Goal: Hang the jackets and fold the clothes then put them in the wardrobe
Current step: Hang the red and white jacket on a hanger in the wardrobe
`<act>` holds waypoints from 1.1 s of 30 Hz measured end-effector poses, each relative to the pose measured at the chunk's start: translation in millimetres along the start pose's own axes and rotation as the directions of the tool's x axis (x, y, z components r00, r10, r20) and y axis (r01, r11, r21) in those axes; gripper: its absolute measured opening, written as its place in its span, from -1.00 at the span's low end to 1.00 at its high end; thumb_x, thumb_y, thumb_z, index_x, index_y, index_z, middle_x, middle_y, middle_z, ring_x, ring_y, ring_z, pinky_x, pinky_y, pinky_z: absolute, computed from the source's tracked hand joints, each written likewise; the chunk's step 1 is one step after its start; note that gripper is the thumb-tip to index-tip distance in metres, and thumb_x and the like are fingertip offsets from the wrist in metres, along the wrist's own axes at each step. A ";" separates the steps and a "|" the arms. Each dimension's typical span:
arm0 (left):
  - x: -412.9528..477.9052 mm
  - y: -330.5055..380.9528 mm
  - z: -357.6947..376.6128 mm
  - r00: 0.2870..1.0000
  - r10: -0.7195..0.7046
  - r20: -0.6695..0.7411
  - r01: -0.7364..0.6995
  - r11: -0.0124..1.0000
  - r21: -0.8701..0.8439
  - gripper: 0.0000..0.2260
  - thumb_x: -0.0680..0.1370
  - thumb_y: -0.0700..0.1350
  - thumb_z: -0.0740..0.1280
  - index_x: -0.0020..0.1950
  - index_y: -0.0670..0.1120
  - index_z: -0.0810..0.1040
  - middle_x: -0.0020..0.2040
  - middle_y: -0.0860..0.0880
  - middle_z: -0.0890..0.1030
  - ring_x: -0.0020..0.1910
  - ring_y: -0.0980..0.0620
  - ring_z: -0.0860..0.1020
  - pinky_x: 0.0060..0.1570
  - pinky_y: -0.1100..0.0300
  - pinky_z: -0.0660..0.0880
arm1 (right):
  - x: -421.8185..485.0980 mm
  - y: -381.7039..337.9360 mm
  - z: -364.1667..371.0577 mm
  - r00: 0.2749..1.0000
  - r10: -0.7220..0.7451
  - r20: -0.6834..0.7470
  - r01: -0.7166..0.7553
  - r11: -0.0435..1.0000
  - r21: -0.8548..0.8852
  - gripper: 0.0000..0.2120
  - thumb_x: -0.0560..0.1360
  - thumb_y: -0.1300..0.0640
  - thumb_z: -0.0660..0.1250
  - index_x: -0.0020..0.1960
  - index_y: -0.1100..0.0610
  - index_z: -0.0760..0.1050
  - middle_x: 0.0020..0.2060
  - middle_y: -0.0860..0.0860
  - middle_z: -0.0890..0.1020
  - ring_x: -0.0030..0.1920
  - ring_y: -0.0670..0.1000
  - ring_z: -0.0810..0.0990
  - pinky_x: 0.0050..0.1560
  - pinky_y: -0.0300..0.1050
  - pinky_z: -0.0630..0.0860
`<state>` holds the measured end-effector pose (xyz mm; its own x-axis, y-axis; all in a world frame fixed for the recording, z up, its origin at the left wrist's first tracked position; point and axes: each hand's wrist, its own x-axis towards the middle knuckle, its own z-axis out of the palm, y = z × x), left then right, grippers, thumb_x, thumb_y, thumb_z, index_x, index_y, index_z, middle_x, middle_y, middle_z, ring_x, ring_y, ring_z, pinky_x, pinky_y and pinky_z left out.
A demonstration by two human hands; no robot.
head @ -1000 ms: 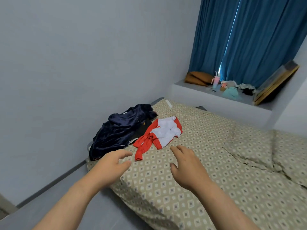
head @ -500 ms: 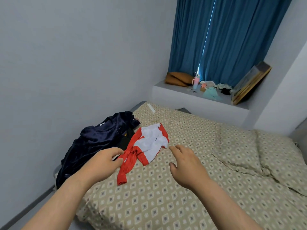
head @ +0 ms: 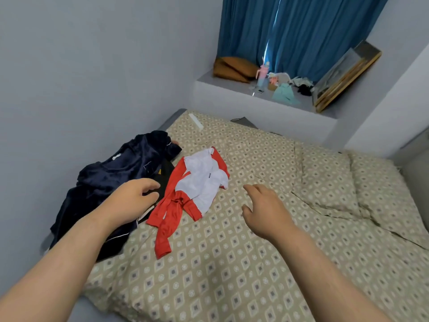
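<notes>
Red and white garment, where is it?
In the head view the red and white garment lies crumpled on the patterned bedspread, left of centre, beside the navy garment, between the left hand and right hand.

A bedroom in a home: a bed (head: 232, 263) under a beige diamond-patterned cover fills the corner, with crumpled clothes (head: 199, 182) lying on it. Blue curtains (head: 301, 31) hang above a ledge (head: 255, 105) holding a cushion (head: 232, 68), a cup (head: 262, 77) and a framed picture (head: 343, 75).

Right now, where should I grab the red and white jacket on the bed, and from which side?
Probably the jacket by its bunched red middle, from the near side with the left hand: the cloth stands up in folds there, closest to that hand.
</notes>
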<state>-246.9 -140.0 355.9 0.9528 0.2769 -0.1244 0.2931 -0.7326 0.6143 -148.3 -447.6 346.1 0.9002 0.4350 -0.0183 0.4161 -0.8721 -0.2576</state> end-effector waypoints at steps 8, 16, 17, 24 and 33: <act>57.9 0.9 37.2 0.996 -0.046 0.077 0.050 0.998 -0.049 -0.77 0.59 -0.15 0.32 0.24 0.00 0.60 0.10 0.22 0.55 0.15 0.18 0.50 0.13 0.25 0.34 | 53.0 35.3 33.1 0.995 0.029 0.095 -0.036 0.997 0.074 -0.52 0.57 0.05 0.24 0.47 0.09 0.32 0.31 0.07 0.47 0.31 0.15 0.42 0.27 0.01 0.40; 124.6 -28.8 84.4 0.975 -0.150 0.166 0.153 0.988 -0.008 -0.74 0.60 -0.15 0.32 0.29 -0.11 0.58 0.25 0.00 0.59 0.18 0.09 0.52 0.17 0.21 0.38 | 114.1 62.7 96.5 0.963 0.017 0.270 -0.053 0.991 0.127 -0.48 0.58 0.07 0.24 0.52 0.11 0.27 0.38 0.13 0.43 0.36 0.21 0.38 0.30 0.06 0.38; 135.2 -37.5 90.4 0.971 -0.161 0.179 0.165 0.986 -0.011 -0.73 0.60 -0.15 0.32 0.29 -0.11 0.58 0.25 -0.01 0.59 0.19 0.07 0.53 0.19 0.18 0.40 | 122.4 62.3 109.6 0.956 0.014 0.292 -0.056 0.989 0.135 -0.47 0.58 0.08 0.24 0.53 0.11 0.27 0.39 0.14 0.43 0.37 0.21 0.37 0.30 0.07 0.38; 240.7 -119.9 146.7 0.957 -0.166 0.236 0.172 0.985 -0.006 -0.66 0.60 -0.08 0.32 0.38 -0.10 0.50 0.29 0.06 0.51 0.30 0.06 0.48 0.21 0.23 0.33 | 185.3 58.7 225.6 0.900 0.086 0.427 -0.163 0.975 0.149 -0.46 0.58 0.05 0.26 0.53 0.13 0.27 0.39 0.18 0.43 0.36 0.21 0.41 0.28 0.06 0.41; 369.5 -219.4 254.4 0.945 -0.157 0.288 0.169 0.986 -0.015 -0.54 0.59 0.01 0.33 0.47 -0.08 0.39 0.43 0.00 0.43 0.40 0.03 0.40 0.24 0.29 0.25 | 280.8 68.0 389.4 0.810 0.252 0.530 -0.346 0.934 0.084 -0.57 0.56 -0.01 0.25 0.35 0.17 0.38 0.21 0.18 0.50 0.21 0.23 0.49 0.12 0.05 0.48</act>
<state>60.9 -35.2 -23.1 0.8766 0.1974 -0.4388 0.4484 -0.6659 0.5963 82.9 -297.4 -52.8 0.7660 0.2510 -0.5919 0.0666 -0.9467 -0.3152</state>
